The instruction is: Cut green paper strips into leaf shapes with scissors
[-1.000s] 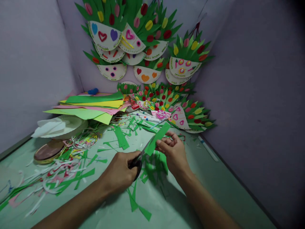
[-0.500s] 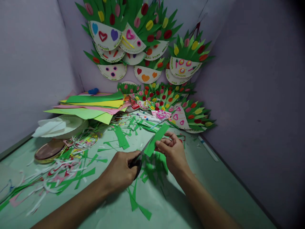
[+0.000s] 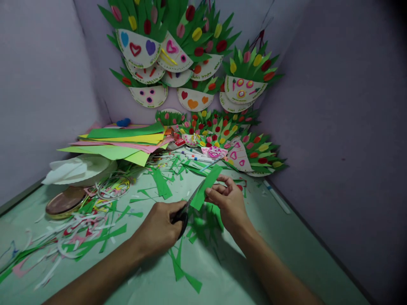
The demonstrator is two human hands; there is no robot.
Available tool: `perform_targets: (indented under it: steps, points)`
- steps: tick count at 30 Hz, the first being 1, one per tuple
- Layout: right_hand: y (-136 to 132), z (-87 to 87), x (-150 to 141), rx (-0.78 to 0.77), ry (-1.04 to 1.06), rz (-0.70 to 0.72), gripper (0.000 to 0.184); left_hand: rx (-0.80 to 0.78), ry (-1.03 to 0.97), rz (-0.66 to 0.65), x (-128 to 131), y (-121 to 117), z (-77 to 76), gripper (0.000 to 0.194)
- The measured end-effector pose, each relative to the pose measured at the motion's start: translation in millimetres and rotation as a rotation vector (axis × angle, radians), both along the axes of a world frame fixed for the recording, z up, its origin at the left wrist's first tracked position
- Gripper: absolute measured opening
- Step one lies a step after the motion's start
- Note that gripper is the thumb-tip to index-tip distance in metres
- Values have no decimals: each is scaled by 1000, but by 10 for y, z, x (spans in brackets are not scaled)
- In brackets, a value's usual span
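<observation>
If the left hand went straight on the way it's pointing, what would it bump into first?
Most likely the green paper strip held by the right hand: the scissors in the left hand point toward it. Depth is hard to judge from this one view.

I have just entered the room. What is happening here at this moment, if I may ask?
A person is working with green paper. The left hand holds black-handled metal scissors, and the right hand holds a narrow green paper strip. The blades are at the strip's edge; whether they are cutting is hard to tell. Thin green paper offcuts lie on the pale green tabletop. Behind, half-round white decorations with green paper leaves hang on the wall.
</observation>
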State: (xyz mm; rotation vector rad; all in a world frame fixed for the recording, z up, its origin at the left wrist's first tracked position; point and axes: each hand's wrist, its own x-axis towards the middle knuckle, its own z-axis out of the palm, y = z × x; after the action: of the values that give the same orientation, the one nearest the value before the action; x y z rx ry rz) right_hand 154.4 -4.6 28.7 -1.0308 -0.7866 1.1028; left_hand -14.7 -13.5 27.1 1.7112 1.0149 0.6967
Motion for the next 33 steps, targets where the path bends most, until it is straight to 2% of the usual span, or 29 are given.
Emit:
perform_targets:
  steps: [9,17,26,33]
  points:
    - [-3,-12,-7,0,-4,17,45,5,-15,-59,-13,7,11,13]
    - [-5,10,-4,-13,-5,51,46,-15,-37,-46,-7,13,2,10]
    - [11,40,2,8,26,-12,47,-137,-93,-108,8,18,-71,9]
    - [-12,-4,-9,20,8,20,47,-61,-91,-69,15,5,-45,8]
